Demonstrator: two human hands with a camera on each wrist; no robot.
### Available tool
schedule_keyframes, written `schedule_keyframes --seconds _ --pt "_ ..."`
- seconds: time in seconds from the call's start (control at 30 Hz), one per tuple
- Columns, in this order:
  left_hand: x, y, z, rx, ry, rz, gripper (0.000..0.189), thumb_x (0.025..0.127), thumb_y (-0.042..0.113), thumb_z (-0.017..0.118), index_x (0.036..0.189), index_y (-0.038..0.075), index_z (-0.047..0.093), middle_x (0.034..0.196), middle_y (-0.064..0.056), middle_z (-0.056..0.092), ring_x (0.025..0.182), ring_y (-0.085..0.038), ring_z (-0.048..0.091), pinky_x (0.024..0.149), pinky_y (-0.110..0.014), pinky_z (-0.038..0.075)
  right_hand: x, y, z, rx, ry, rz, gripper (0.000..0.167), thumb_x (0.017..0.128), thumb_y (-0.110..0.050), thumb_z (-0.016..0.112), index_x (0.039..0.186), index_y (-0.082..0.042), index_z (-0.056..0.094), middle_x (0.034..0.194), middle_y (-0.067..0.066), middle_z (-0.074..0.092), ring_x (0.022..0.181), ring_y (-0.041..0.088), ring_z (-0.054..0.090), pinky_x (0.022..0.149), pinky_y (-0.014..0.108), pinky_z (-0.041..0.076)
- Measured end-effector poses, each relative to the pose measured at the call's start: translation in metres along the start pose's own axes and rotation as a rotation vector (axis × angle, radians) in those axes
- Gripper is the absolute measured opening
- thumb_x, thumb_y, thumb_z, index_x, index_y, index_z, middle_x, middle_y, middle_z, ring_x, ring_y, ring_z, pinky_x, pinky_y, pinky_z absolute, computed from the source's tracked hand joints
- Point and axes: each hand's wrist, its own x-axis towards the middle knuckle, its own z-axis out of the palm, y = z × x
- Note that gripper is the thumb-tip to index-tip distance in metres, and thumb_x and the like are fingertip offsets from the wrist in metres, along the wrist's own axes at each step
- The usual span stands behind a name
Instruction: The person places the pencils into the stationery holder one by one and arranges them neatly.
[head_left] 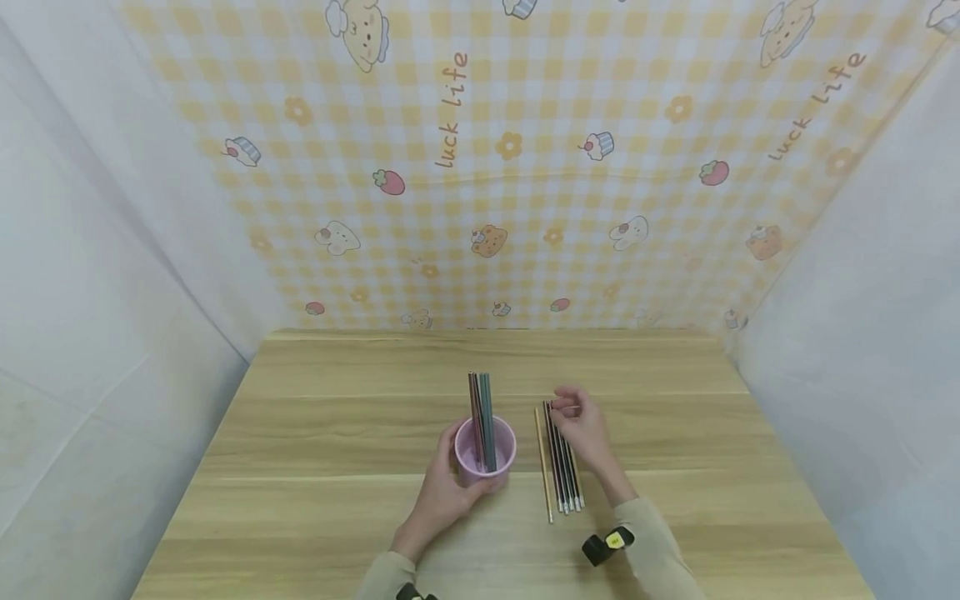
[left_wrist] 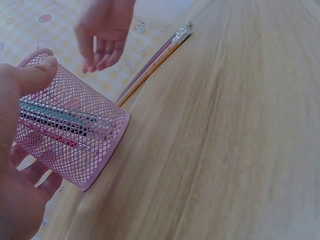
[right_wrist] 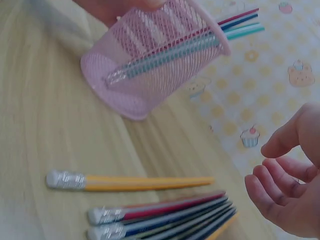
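Note:
My left hand [head_left: 438, 493] grips a pink mesh pencil holder [head_left: 506, 442], thumb and fingers curled round its wall. Several pencils [head_left: 489, 421], red, dark and teal among them, stand inside it, leaning together with their eraser ends down. To the holder's right, a row of pencils [head_left: 562, 471] lies side by side on the table, mostly dark, with silvery white eraser ends toward me. One yellow pencil [right_wrist: 135, 183] lies slightly apart on the row's left. Over the far ends of this row hovers my right hand [head_left: 588, 427], fingers loosely bent and holding nothing.
The wood-grain table [head_left: 330, 433] spreads out on both sides of the hands. Behind it hangs a yellow checked cloth [head_left: 555, 192] with cartoon prints. Pale sheets [head_left: 97, 300] close off the left and right sides.

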Motion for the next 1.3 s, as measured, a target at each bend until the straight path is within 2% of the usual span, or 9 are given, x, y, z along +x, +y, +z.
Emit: schedule_keyframes --seconds 0.3,0.57,0.77,0.97,1.17,1.3 --pt "-0.001 -0.002 0.0 0.011 0.0 0.037 0.101 0.07 0.012 0.092 0.153 0.022 0.035 0.146 -0.007 0.053 0.131 -0.033 0.053 0.107 -0.058 0.047 -0.003 0.029 -0.012 -0.099 -0.019 0.048 0.038 0.084 0.006 0.066 0.121 0.008 0.06 0.106 0.026 0.068 0.092 0.033 0.069 0.081 0.037 0.061" --pt "0.0 -0.002 0.0 0.008 0.001 0.031 0.102 0.069 0.013 0.093 0.153 0.024 0.035 0.146 -0.005 0.053 0.131 -0.031 0.054 0.108 -0.057 0.047 -0.002 0.044 -0.012 -0.158 -0.034 0.055 0.036 0.079 0.011 0.064 0.114 0.01 0.061 0.102 0.024 0.067 0.087 0.027 0.067 0.079 0.033 0.061" --pt "0.0 0.0 -0.001 0.034 -0.005 0.028 0.103 0.07 0.016 0.093 0.154 0.016 0.033 0.146 -0.007 0.053 0.128 -0.03 0.055 0.104 -0.052 0.05 -0.001 0.036 -0.011 -0.305 -0.051 0.092 0.042 0.076 0.008 0.064 0.118 0.009 0.061 0.099 0.019 0.067 0.086 0.026 0.065 0.077 0.037 0.06" --pt "0.001 0.001 0.001 0.006 -0.012 0.02 0.103 0.071 0.018 0.093 0.154 0.011 0.032 0.147 -0.006 0.051 0.133 -0.03 0.052 0.111 -0.058 0.044 0.0 0.027 -0.012 -0.437 -0.061 0.127 0.038 0.08 0.003 0.066 0.117 0.009 0.062 0.099 0.019 0.067 0.086 0.028 0.064 0.072 0.037 0.058" --pt "0.002 0.005 0.004 -0.01 0.012 -0.004 0.104 0.071 0.018 0.093 0.154 0.007 0.032 0.148 -0.005 0.05 0.137 -0.028 0.049 0.116 -0.057 0.038 0.002 0.022 -0.015 -0.481 -0.095 0.108 0.034 0.084 -0.001 0.068 0.115 0.01 0.061 0.091 0.017 0.066 0.074 0.023 0.06 0.059 0.031 0.053" --pt "0.002 0.007 0.004 -0.008 0.034 -0.002 0.102 0.071 0.019 0.092 0.153 0.007 0.033 0.147 -0.007 0.051 0.137 -0.029 0.05 0.115 -0.058 0.038 0.004 0.019 -0.018 -0.436 -0.122 0.124 0.038 0.084 -0.003 0.069 0.118 0.01 0.059 0.087 0.015 0.065 0.067 0.021 0.059 0.054 0.029 0.052"
